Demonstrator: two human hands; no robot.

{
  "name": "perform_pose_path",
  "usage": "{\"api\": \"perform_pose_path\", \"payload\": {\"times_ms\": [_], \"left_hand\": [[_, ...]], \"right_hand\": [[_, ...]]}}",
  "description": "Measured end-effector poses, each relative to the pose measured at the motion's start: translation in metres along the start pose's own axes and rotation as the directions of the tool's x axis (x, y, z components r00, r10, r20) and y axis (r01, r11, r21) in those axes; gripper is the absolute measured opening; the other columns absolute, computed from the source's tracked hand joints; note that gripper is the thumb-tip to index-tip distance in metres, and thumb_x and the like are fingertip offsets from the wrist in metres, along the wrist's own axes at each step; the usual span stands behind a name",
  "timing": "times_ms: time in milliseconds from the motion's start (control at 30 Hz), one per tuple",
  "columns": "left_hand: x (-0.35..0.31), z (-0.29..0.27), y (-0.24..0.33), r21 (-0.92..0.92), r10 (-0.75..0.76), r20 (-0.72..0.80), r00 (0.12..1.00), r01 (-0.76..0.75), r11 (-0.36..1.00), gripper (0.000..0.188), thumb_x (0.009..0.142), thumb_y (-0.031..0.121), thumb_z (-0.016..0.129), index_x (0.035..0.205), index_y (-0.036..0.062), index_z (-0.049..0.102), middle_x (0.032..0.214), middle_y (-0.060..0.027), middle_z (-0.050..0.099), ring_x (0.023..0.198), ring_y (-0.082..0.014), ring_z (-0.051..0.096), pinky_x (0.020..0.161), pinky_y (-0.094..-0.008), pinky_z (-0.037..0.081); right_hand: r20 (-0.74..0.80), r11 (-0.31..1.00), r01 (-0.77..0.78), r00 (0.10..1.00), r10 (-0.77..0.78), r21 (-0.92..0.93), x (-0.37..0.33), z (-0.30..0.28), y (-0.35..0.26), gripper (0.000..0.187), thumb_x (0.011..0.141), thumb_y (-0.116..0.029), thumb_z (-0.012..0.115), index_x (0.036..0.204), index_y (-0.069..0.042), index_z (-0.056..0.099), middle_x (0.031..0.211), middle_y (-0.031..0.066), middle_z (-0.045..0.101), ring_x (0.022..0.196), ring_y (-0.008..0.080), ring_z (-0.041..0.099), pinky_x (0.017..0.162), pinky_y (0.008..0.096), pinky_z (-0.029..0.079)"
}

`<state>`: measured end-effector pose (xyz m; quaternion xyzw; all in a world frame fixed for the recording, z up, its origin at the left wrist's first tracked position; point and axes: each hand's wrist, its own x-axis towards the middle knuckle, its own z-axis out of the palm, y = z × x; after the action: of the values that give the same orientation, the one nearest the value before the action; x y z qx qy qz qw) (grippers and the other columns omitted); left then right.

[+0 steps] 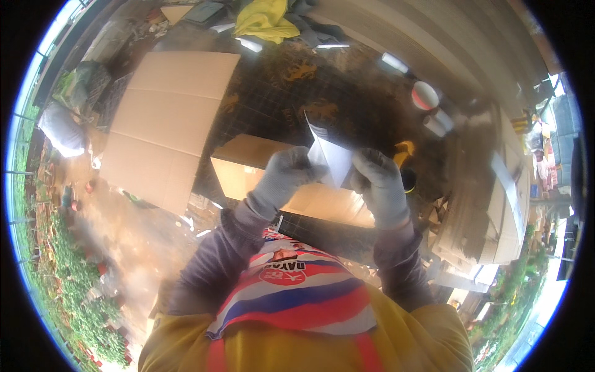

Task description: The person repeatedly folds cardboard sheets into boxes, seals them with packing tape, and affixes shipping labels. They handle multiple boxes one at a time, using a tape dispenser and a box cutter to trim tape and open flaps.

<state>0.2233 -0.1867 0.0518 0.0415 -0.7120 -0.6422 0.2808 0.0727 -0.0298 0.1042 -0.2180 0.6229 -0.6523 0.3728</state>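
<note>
A white folded sheet, like paper or thin card, is held up in front of me with a pointed upper corner. My left hand, in a grey glove, pinches its left side. At the right edge my right hand, gloved the same way, has its fingers curled against the sheet; its fingertips are partly hidden. Below both hands lies a brown cardboard box, partly covered by my hands and the sheet.
A large flat cardboard sheet lies to the left. Stacked cardboard stands at the right. Farther off are a white and red round container, a white roll and a yellow cloth. A yellow object is beyond my right hand.
</note>
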Motion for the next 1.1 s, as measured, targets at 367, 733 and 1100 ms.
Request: {"api": "perform_pose_path", "payload": {"times_ms": [367, 733, 1100], "left_hand": [[-0.068, -0.236, 0.037, 0.783, -0.208, -0.529, 0.823, 0.567, 0.254, 0.024, 0.073, 0.012, 0.075, 0.087, 0.0026, 0.059, 0.089, -0.013, 0.059, 0.085, -0.0325, 0.058, 0.077, -0.0436, 0.047], [0.015, -0.008, 0.037, 0.951, -0.222, 0.181, 0.958, -0.113, 0.287, 0.119, 0.064, 0.058, 0.08, 0.156, 0.0081, 0.023, 0.16, -0.0138, 0.027, 0.151, -0.0322, 0.018, 0.119, -0.0614, 0.002], [0.076, 0.086, -0.053, 0.851, -0.783, 0.514, 0.349, -0.323, 0.414, 0.087, 0.066, 0.048, 0.081, 0.134, 0.0007, 0.053, 0.134, -0.0151, 0.058, 0.131, -0.0294, 0.049, 0.113, -0.0687, 0.017]], "right_hand": [[0.16, 0.669, 0.331, 0.939, -0.305, -0.665, 0.034, -0.071, 0.011, 0.017, 0.098, -0.014, 0.06, 0.102, 0.002, 0.063, 0.09, 0.0104, 0.07, 0.075, 0.014, 0.064, 0.075, 0.0285, 0.053], [0.338, 0.866, 0.198, 0.94, -0.035, -0.46, 0.071, -0.087, 0.097, 0.02, 0.096, -0.009, 0.061, 0.113, 0.0, 0.065, 0.106, 0.0093, 0.071, 0.1, 0.0172, 0.066, 0.09, 0.0307, 0.052], [-0.083, 0.582, -0.003, 0.99, -0.112, -0.813, 0.005, -0.195, 0.063, 0.059, 0.087, -0.012, 0.067, 0.142, -0.004, 0.047, 0.134, 0.0221, 0.055, 0.119, 0.0328, 0.058, 0.096, 0.0385, 0.05]]}}
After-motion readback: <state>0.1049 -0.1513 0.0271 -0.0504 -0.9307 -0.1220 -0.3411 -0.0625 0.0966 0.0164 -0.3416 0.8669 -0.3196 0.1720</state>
